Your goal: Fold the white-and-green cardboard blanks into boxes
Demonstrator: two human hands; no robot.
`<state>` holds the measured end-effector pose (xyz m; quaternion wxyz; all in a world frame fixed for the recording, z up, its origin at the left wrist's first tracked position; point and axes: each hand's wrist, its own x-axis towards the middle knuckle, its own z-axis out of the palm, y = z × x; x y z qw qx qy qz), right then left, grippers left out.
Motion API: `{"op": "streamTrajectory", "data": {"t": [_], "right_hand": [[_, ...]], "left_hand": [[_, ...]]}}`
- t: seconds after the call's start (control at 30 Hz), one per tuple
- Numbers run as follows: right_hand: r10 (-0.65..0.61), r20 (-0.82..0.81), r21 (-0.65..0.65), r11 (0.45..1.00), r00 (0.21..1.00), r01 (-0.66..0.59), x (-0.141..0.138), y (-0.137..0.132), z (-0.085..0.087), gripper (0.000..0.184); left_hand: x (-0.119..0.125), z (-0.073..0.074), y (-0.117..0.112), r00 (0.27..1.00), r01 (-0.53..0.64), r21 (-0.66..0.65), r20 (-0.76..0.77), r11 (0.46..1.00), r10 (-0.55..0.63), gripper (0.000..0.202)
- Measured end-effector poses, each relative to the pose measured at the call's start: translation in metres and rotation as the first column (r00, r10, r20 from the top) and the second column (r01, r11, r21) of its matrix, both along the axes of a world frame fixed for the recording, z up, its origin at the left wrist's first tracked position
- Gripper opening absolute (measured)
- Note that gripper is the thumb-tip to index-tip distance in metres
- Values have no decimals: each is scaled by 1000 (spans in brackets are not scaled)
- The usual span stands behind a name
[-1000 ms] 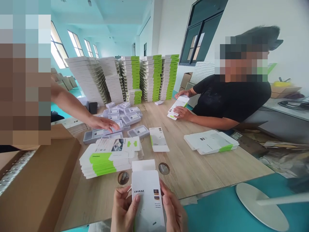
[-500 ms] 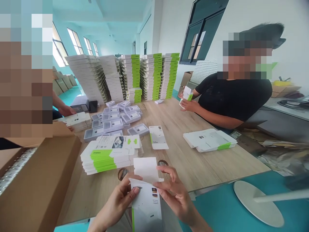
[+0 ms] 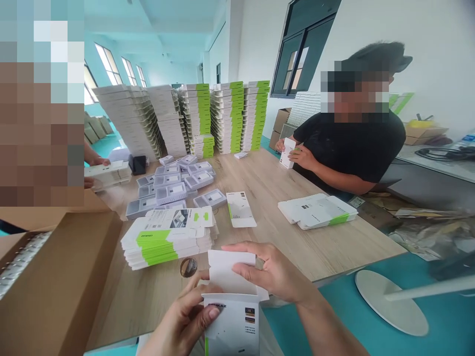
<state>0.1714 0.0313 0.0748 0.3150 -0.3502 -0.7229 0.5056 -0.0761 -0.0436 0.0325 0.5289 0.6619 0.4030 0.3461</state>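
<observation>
I hold a white carton sleeve [image 3: 232, 321] with black lettering and a green edge at the bottom centre of the head view. My left hand [image 3: 185, 321] grips its left side, thumb pressed on the front face. My right hand [image 3: 272, 272] pinches the sleeve's raised top flap [image 3: 226, 272], fingers curled over its upper edge. Just beyond lies a pile of flat green-and-white cartons [image 3: 166, 242] on the wooden table [image 3: 289, 247].
Grey plastic trays [image 3: 174, 185] crowd the table's middle, with tall carton stacks [image 3: 208, 116] behind. A person in black [image 3: 349, 148] at the right holds a small box. Another person's hands [image 3: 94, 168] at the left hold cartons. An open brown box [image 3: 55, 282] is at left.
My right hand has moved from the sleeve's side up to its top flap and lifted it open. The person at left drew their arm back from the trays.
</observation>
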Motion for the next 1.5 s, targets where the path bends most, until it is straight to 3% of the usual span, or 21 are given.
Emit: {"op": "streamTrajectory", "data": {"t": [0.1, 0.2, 0.27, 0.4, 0.53, 0.6, 0.7, 0.77, 0.83, 0.87, 0.9, 1.0, 1.13, 1.2, 1.27, 1.37, 1.5], "right_hand": [[55, -30, 189, 981, 998, -48, 2, 3, -5, 29], [161, 19, 435, 887, 987, -153, 6, 7, -10, 30], [211, 125, 482, 841, 970, -245, 10, 7, -9, 32], [253, 343, 361, 853, 905, -376, 17, 2, 3, 32], [321, 456, 188, 877, 830, -442, 27, 7, 24, 38], [447, 448, 57, 850, 774, -524, 35, 16, 35, 50], [645, 268, -123, 760, 716, -639, 42, 33, 47, 56], [585, 178, -163, 810, 791, -563, 37, 39, 51, 50], [444, 264, -152, 896, 857, -417, 24, 38, 52, 39], [397, 357, -121, 917, 845, -380, 16, 36, 52, 28], [382, 455, -84, 918, 805, -388, 8, 33, 51, 20], [381, 585, 32, 871, 716, -489, -8, 23, 48, 46], [367, 493, 167, 850, 789, -499, -10, 17, 44, 49], [321, 457, 254, 847, 830, -467, -7, 14, 43, 47], [241, 460, 328, 848, 854, -416, -6, 10, 41, 47], [164, 515, 377, 838, 841, -394, -7, 6, 39, 43], [146, 598, 385, 810, 788, -442, -11, 9, 33, 41]], "left_hand": [[-1, -1, -1, 1000, 2, 16, 11, 1000, -2, 31], [-2, -1, -2, 1000, -6, 76, -7, 997, 7, 30], [-4, 0, -3, 1000, -6, 98, -29, 995, 9, 29], [-4, 2, -5, 1000, 16, 84, -17, 996, -15, 29], [3, 7, -5, 999, 38, 66, -16, 997, -37, 29], [7, 11, -5, 998, 39, 63, -44, 997, -36, 32], [9, 15, -5, 994, 31, 83, -104, 996, -22, 35], [10, 15, -7, 987, 15, 115, -159, 993, 3, 33], [11, 13, -10, 980, -10, 153, -195, 988, 40, 31], [12, 10, -13, 978, -37, 174, -196, 984, 71, 28], [14, 7, -16, 977, -69, 197, -185, 978, 106, 25], [22, -6, -27, 967, -216, 233, -83, 948, 240, 27], [29, -26, -36, 897, -426, 152, 198, 892, 395, 42], [28, -33, -34, 855, -479, 131, 292, 868, 428, 43], [23, -36, -29, 864, -476, 226, 303, 850, 403, 43], [15, -33, -19, 937, -346, 446, 215, 825, 276, 41], [13, -24, -10, 982, -173, 480, 17, 860, 188, 38]]}}
